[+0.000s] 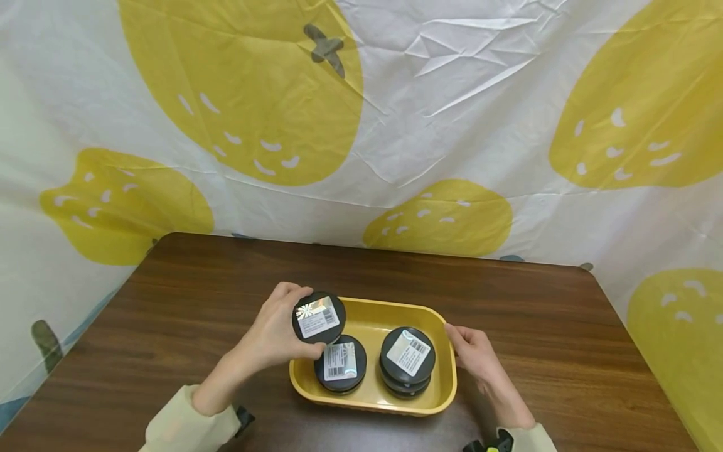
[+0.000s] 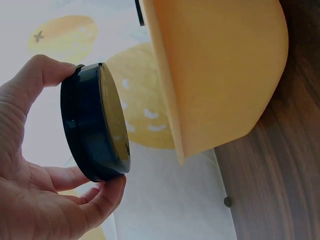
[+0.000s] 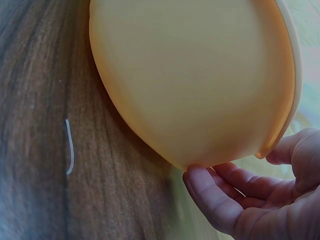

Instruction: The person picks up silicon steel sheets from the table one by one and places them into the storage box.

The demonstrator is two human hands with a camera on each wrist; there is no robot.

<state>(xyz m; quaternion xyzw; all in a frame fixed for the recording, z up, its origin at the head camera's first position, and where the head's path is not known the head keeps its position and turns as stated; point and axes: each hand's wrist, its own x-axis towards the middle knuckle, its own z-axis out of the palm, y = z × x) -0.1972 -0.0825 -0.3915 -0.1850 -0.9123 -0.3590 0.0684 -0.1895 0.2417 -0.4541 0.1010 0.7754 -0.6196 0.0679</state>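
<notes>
My left hand grips a round black container by its edges, thumb on one side and fingers on the other. A white label with a shiny sticker shows on its face, and the left wrist view shows its dark side wall. It is held over the left end of a yellow basket. Inside the basket, a similar labelled container lies at the left, and a stack of black containers stands at the right. My right hand holds the basket's right end, thumb at the rim and fingers against the outer wall.
The basket stands on a dark brown wooden table. Behind the table hangs a white cloth printed with large yellow fruit. In the right wrist view a thin pale curved mark shows on the wood.
</notes>
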